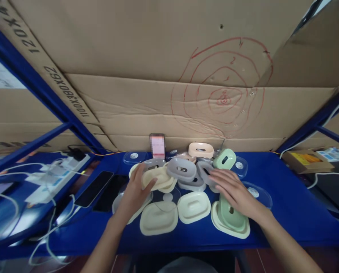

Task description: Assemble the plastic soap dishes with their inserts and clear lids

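Observation:
My left hand (135, 189) is closed at the left end of a cream oval plastic soap dish (158, 179), with the thumb along its front edge. My right hand (234, 191) has its fingers stretched out over the edge of a grey slotted soap dish (205, 172). Another grey soap dish (182, 169) leans in the pile between the hands. Below my right hand, a green soap dish (232, 216) rests on a cream tray (242, 232). A pale tray (158, 218) and a pale green tray (194, 207) lie in front.
Behind the pile are a peach soap dish (200, 149), a light green one (225, 159) and a propped-up phone (157, 146). Clear plastic covers (259, 193) lie around. Phones (94, 189), white cables and a power strip (58, 182) occupy the left; a small cardboard box (308, 162) stands right.

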`<act>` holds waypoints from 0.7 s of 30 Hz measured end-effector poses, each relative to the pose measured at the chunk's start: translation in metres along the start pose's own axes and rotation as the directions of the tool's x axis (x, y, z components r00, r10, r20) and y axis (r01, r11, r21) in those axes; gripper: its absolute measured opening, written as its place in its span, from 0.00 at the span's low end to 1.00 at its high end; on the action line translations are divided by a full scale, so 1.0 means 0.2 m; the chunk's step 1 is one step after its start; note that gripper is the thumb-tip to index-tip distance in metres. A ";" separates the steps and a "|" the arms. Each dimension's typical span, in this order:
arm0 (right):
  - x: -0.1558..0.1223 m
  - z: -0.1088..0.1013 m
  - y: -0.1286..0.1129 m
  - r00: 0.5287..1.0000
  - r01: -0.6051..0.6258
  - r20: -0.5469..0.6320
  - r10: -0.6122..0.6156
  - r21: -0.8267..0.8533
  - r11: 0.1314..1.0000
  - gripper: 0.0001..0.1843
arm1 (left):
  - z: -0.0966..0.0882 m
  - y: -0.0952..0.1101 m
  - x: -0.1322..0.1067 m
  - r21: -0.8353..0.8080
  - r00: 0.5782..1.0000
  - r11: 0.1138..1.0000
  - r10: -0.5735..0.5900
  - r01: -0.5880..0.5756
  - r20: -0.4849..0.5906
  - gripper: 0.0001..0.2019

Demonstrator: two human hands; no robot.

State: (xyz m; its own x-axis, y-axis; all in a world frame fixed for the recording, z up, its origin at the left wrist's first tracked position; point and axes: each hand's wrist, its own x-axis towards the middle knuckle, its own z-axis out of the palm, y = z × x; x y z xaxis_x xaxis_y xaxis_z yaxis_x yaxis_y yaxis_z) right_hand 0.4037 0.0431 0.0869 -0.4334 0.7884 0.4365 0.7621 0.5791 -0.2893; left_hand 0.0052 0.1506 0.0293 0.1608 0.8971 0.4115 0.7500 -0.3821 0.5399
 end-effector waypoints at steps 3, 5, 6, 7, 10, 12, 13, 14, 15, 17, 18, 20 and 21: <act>-0.31 0.03 0.02 0.964 -0.151 -0.222 0.143 -0.018 0.988 0.21 | -0.03 0.01 -0.03 -0.008 0.999 1.000 0.028 -0.028 -0.035 0.34; -0.47 0.03 0.04 0.890 -0.242 -0.406 0.209 -0.032 0.970 0.19 | -0.09 0.04 -0.05 0.002 0.995 0.998 0.067 -0.067 -0.075 0.31; -0.52 0.01 0.05 0.872 -0.256 -0.443 0.210 -0.048 0.965 0.18 | -0.13 0.06 -0.06 0.011 0.991 0.995 0.104 -0.103 -0.088 0.29; -0.57 -0.03 0.06 0.881 -0.248 -0.433 0.193 -0.074 0.966 0.18 | -0.17 0.09 -0.07 0.024 0.985 0.989 0.151 -0.149 -0.089 0.27; -0.65 -0.20 0.07 0.982 -0.113 -0.167 0.085 -0.170 0.979 0.18 | -0.30 0.21 -0.13 0.042 0.956 0.955 0.293 -0.293 0.006 0.22; -0.69 -0.28 0.05 1.000 -0.017 0.020 0.022 -0.193 0.981 0.20 | -0.36 0.29 -0.22 0.024 0.938 0.944 0.324 -0.329 0.124 0.19; -0.71 -0.29 0.02 0.997 0.014 0.078 0.001 -0.196 0.981 0.21 | -0.38 0.32 -0.27 0.013 0.936 0.947 0.314 -0.320 0.161 0.18; -0.73 -0.28 -0.01 0.994 0.039 0.107 -0.018 -0.194 0.980 0.21 | -0.39 0.35 -0.33 0.005 0.941 0.955 0.292 -0.297 0.172 0.17; -0.74 -0.26 -0.05 0.993 0.052 0.116 -0.030 -0.192 0.980 0.22 | -0.40 0.37 -0.38 0.001 0.951 0.963 0.266 -0.270 0.157 0.17; -0.76 -0.16 -0.13 0.997 0.040 0.072 -0.027 -0.176 0.984 0.23 | -0.42 0.37 -0.47 -0.007 0.967 0.972 0.236 -0.236 0.093 0.17; -0.75 -0.11 -0.17 1.000 0.015 0.022 -0.012 -0.157 0.988 0.22 | -0.42 0.36 -0.50 -0.014 0.970 0.972 0.236 -0.236 0.063 0.16; -0.72 -0.01 -0.21 0.990 -0.070 -0.124 0.059 -0.091 0.993 0.19 | -0.43 0.32 -0.50 -0.037 0.967 0.967 0.254 -0.254 0.018 0.15; -0.69 0.03 -0.22 0.971 -0.123 -0.213 0.109 -0.055 0.991 0.17 | -0.43 0.30 -0.49 -0.047 0.962 0.961 0.272 -0.272 -0.004 0.14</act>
State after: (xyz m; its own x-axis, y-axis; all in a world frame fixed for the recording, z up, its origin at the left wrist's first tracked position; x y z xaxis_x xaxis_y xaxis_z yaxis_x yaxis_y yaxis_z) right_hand 0.4271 -0.0903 0.0341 -0.2352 0.7842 0.5742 0.8352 0.4652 -0.2932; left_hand -0.0206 0.0217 0.0842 0.3561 0.7587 0.5455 0.6473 -0.6213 0.4416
